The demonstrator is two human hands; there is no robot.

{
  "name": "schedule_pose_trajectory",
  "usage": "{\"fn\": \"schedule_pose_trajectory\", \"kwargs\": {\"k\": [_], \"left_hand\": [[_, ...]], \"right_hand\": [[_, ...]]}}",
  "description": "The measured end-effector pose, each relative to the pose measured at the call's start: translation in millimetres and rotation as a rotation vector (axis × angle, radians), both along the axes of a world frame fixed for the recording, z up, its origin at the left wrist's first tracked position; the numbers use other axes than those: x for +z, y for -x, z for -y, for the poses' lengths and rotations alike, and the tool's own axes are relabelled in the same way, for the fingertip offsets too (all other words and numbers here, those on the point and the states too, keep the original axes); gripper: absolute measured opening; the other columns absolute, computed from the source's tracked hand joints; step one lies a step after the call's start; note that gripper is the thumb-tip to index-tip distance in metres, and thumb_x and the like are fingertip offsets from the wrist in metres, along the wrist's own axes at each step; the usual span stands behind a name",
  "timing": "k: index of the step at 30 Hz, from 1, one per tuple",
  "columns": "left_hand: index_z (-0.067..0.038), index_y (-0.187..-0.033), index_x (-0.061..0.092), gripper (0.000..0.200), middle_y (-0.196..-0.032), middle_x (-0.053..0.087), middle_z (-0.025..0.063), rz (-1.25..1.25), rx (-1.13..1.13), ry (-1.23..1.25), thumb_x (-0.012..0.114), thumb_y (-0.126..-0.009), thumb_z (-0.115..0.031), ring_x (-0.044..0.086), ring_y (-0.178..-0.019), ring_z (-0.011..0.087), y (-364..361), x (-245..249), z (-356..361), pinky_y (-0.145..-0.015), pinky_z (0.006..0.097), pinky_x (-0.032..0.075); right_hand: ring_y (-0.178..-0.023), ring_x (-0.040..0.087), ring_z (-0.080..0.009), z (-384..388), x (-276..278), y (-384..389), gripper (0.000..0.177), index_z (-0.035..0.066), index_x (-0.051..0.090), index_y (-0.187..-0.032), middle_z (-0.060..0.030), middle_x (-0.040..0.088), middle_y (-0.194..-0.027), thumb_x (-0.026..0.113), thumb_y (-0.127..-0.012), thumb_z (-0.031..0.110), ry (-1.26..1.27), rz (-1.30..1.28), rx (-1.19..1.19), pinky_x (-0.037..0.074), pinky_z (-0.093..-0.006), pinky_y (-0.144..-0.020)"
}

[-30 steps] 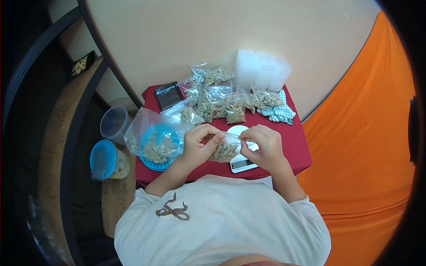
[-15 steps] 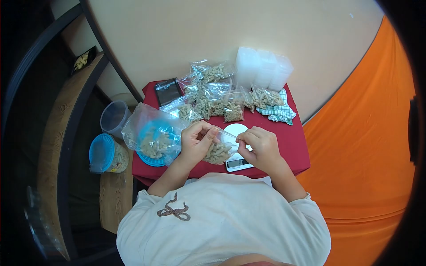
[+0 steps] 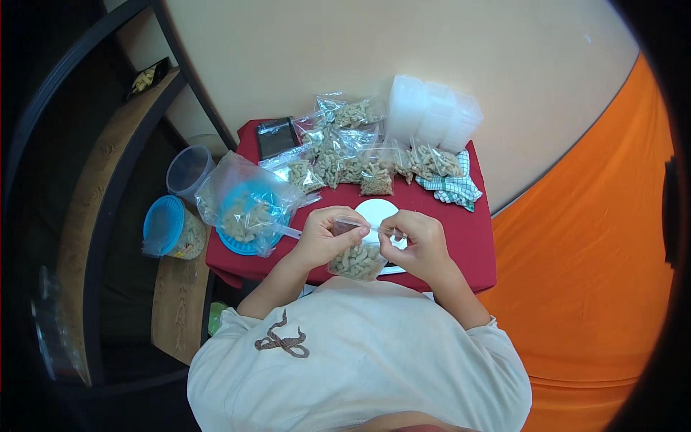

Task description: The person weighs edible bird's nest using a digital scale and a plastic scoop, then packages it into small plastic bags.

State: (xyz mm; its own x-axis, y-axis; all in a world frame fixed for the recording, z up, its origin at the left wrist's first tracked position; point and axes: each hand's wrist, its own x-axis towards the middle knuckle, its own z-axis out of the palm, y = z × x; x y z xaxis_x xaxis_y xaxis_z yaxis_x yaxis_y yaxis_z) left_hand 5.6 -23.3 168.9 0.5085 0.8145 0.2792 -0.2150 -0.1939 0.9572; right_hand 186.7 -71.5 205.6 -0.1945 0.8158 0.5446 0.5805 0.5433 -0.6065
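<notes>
A clear plastic bag of pale, short snack pieces hangs between my hands, close to my shirt. My left hand pinches its top edge on the left, thumb and fingers closed. At the right end of that edge, my right hand grips the bag between thumb and fingertips. Behind the bag lies a white kitchen scale, its front partly hidden by the bag and my right hand. To the left, a blue basket holds a large open plastic bag of the same pieces, with a light handle sticking out.
Several filled bags lie along the back of the red-covered table. White plastic containers stand on a checked cloth at the back right. A black case is at back left. Blue-lidded tub and clear tub stand left.
Both hands and the bag have come slightly lower, nearer my shirt. My fingers have shifted closer together along the bag's top edge. The camera view has tilted a little.
</notes>
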Motion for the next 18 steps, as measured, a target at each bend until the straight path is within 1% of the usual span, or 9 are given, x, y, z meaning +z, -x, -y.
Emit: {"fn": "schedule_pose_trajectory", "kwargs": {"k": [1,2,4,7,9,12,18], "left_hand": [[0.001,-0.082,0.063,0.006,-0.08,0.061,0.0057,0.002,0.007,0.001,0.064,-0.077,-0.002,0.057,-0.07,0.0088,-2,0,2,-0.059,0.0214,0.045],[0.001,-0.082,0.063,0.006,-0.079,0.061,0.0056,0.0,0.018,-0.019,0.064,-0.077,-0.003,0.057,-0.07,0.0084,-4,0,3,-0.059,0.0211,0.045],[0.001,-0.082,0.063,0.006,-0.079,0.061,0.0055,-0.002,0.034,-0.037,0.064,-0.077,-0.003,0.056,-0.069,0.008,-7,1,7,-0.058,0.0208,0.044],[0.0,-0.081,0.063,0.005,-0.078,0.061,0.0053,-0.014,0.06,-0.082,0.063,-0.077,-0.003,0.056,-0.068,0.0075,-8,2,10,-0.058,0.0204,0.043],[0.0,-0.081,0.062,0.003,-0.078,0.06,0.0053,0.006,0.085,-0.151,0.062,-0.077,-0.001,0.055,-0.068,0.0076,-8,0,10,-0.057,0.0202,0.043],[0.0,-0.08,0.062,0.003,-0.077,0.06,0.0059,0.055,0.113,-0.155,0.062,-0.076,0.0,0.055,-0.068,0.0084,-10,-3,12,-0.058,0.0208,0.043],[0.001,-0.079,0.061,0.005,-0.077,0.06,0.0075,-0.004,0.185,-0.291,0.062,-0.075,0.002,0.056,-0.069,0.0105,-8,-3,13,-0.061,0.0228,0.044]], "right_hand": [[-0.054,0.057,-0.0191,0,0,0,0.008,0.006,0.059,-0.069,-0.0054,0.059,-0.063,0.064,-0.063,0.005,-0.066,-0.018,-0.009,0.045,-0.0286,-0.047],[-0.054,0.057,-0.0191,-1,-1,-1,0.008,0.006,0.059,-0.069,-0.0054,0.059,-0.063,0.064,-0.063,0.005,-0.066,-0.017,-0.002,0.045,-0.0286,-0.047],[-0.056,0.057,-0.0188,-1,-6,-3,0.011,0.007,0.058,-0.07,-0.004,0.059,-0.065,0.065,-0.062,0.004,-0.165,0.041,-0.003,0.045,-0.0281,-0.047],[-0.055,0.057,-0.0186,-2,-9,-3,0.011,0.006,0.058,-0.07,-0.0042,0.059,-0.065,0.064,-0.062,0.003,-0.221,0.03,0.002,0.045,-0.0282,-0.048],[-0.055,0.057,-0.0181,-2,-11,-1,0.011,0.006,0.059,-0.071,-0.0043,0.059,-0.064,0.064,-0.062,0.002,-0.205,-0.001,0.019,0.044,-0.0281,-0.047],[-0.053,0.055,-0.0173,-1,-15,3,0.011,0.006,0.059,-0.071,-0.0045,0.059,-0.064,0.064,-0.062,0.001,-0.172,-0.063,0.036,0.043,-0.0278,-0.047],[-0.05,0.054,-0.0164,-3,-20,10,0.011,0.005,0.059,-0.071,-0.0047,0.059,-0.063,0.064,-0.062,0.0,-0.186,-0.101,0.019,0.042,-0.0271,-0.046]]}}
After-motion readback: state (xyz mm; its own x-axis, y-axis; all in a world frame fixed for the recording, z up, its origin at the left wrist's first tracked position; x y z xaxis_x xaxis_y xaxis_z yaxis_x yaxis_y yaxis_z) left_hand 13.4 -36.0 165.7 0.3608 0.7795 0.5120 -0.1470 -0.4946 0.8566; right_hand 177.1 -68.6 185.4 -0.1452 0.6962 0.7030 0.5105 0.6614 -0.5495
